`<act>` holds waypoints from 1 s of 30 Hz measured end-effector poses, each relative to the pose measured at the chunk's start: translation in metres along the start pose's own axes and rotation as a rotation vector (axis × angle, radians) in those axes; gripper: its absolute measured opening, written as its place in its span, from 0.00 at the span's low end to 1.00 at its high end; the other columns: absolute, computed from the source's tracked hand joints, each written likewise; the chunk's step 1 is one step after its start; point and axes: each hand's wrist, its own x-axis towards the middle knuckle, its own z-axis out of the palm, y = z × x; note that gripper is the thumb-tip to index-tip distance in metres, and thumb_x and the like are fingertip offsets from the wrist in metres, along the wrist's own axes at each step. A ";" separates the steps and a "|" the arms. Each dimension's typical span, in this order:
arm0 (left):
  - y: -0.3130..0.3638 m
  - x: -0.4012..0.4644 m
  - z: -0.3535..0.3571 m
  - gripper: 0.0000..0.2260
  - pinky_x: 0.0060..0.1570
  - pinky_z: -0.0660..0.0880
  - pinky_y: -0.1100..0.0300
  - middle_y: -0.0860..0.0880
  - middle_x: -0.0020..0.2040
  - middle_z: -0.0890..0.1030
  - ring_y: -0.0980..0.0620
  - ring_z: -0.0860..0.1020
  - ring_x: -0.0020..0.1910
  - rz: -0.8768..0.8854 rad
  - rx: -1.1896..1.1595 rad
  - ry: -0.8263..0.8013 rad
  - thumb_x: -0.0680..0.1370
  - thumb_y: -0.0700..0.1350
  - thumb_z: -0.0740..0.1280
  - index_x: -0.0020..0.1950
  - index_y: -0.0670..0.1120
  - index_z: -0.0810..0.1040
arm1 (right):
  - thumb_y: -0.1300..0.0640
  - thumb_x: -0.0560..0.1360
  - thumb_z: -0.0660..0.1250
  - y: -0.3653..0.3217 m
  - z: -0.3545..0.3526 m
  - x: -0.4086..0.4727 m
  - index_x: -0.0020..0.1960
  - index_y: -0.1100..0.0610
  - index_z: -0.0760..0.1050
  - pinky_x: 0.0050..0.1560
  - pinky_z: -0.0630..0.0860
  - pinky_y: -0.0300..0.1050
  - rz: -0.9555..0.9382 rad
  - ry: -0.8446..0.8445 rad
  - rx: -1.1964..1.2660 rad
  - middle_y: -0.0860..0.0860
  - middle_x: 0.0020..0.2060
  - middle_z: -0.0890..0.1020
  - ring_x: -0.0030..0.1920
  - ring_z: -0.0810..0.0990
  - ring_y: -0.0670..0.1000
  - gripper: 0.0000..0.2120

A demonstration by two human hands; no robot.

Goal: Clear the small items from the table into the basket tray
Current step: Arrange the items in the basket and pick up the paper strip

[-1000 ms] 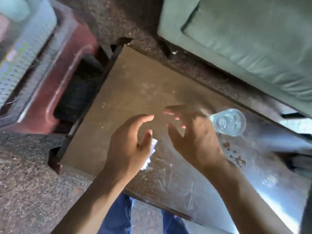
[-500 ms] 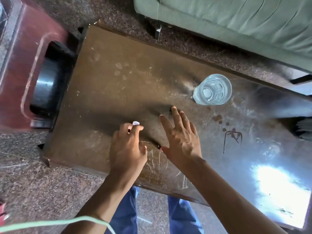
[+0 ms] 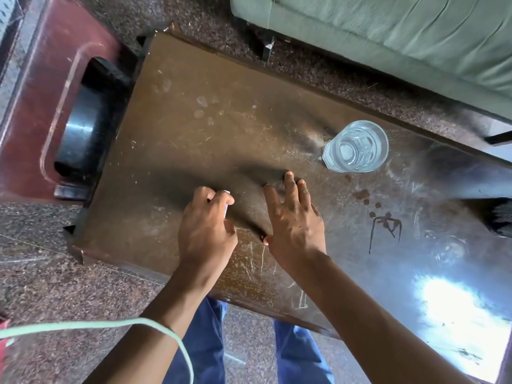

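Observation:
My left hand [image 3: 206,228] is curled over the brown table [image 3: 194,128] near its front edge and holds a small white scrap [image 3: 226,209], of which only slivers show between the fingers. Just to its right, my right hand [image 3: 295,220] lies flat on the tabletop with fingers straight and spread, holding nothing. A clear drinking glass [image 3: 356,146] stands upright on the table beyond my right hand, apart from it. No basket tray is in view.
A green sofa [image 3: 388,31] runs along the table's far side. A dark red stool with a black cut-out [image 3: 41,106] sits at the table's left end. Dried brown stains [image 3: 383,220] mark the table to the right. A pale green cord [image 3: 83,327] crosses my left forearm.
Both hands came down from above the table onto its surface. My left hand closed tighter around the white scrap; my right hand flattened out. The view shifted, showing more of the table.

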 end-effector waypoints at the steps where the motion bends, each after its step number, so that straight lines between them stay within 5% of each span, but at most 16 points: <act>1: -0.001 0.003 0.000 0.20 0.47 0.77 0.54 0.47 0.56 0.78 0.46 0.81 0.46 -0.003 -0.020 0.008 0.69 0.34 0.77 0.59 0.48 0.84 | 0.48 0.76 0.77 -0.001 0.000 0.001 0.82 0.46 0.42 0.77 0.66 0.59 0.001 -0.002 -0.008 0.59 0.85 0.39 0.85 0.43 0.64 0.51; 8: -0.005 0.015 -0.003 0.18 0.45 0.69 0.62 0.50 0.53 0.82 0.51 0.80 0.47 -0.029 -0.180 0.066 0.69 0.32 0.72 0.54 0.49 0.85 | 0.47 0.74 0.78 -0.003 -0.007 0.003 0.79 0.48 0.43 0.73 0.72 0.60 0.004 -0.048 -0.068 0.61 0.85 0.42 0.84 0.48 0.66 0.50; 12: -0.012 0.025 -0.012 0.19 0.39 0.73 0.69 0.55 0.48 0.85 0.57 0.82 0.45 -0.235 -0.520 0.030 0.69 0.32 0.68 0.50 0.54 0.84 | 0.50 0.75 0.76 -0.007 -0.025 0.004 0.78 0.50 0.56 0.69 0.76 0.58 -0.010 -0.036 -0.015 0.60 0.82 0.53 0.80 0.57 0.63 0.40; 17: -0.016 0.036 -0.042 0.20 0.44 0.78 0.60 0.52 0.45 0.87 0.56 0.84 0.43 -0.387 -0.907 0.049 0.71 0.29 0.67 0.51 0.52 0.86 | 0.49 0.79 0.72 -0.028 -0.069 0.014 0.75 0.48 0.70 0.72 0.68 0.48 -0.102 0.048 0.247 0.51 0.75 0.70 0.75 0.67 0.55 0.26; 21: -0.022 0.052 -0.086 0.20 0.39 0.78 0.68 0.49 0.48 0.87 0.60 0.83 0.42 -0.370 -1.127 0.083 0.71 0.28 0.66 0.56 0.47 0.86 | 0.55 0.80 0.70 -0.064 -0.108 0.029 0.68 0.47 0.79 0.67 0.72 0.39 -0.104 0.131 0.591 0.45 0.66 0.83 0.66 0.80 0.46 0.17; 25: -0.033 0.068 -0.141 0.24 0.42 0.79 0.68 0.49 0.49 0.87 0.59 0.84 0.44 -0.264 -1.241 0.149 0.72 0.22 0.64 0.59 0.45 0.84 | 0.60 0.81 0.67 -0.113 -0.152 0.046 0.52 0.48 0.86 0.59 0.82 0.49 -0.052 0.076 0.981 0.44 0.48 0.89 0.51 0.87 0.44 0.11; 30: -0.052 0.088 -0.202 0.21 0.47 0.81 0.63 0.49 0.50 0.89 0.57 0.86 0.48 -0.153 -1.352 0.280 0.69 0.32 0.69 0.58 0.50 0.83 | 0.54 0.84 0.67 -0.173 -0.199 0.063 0.57 0.58 0.86 0.64 0.81 0.64 -0.155 -0.107 1.190 0.57 0.49 0.90 0.54 0.89 0.60 0.11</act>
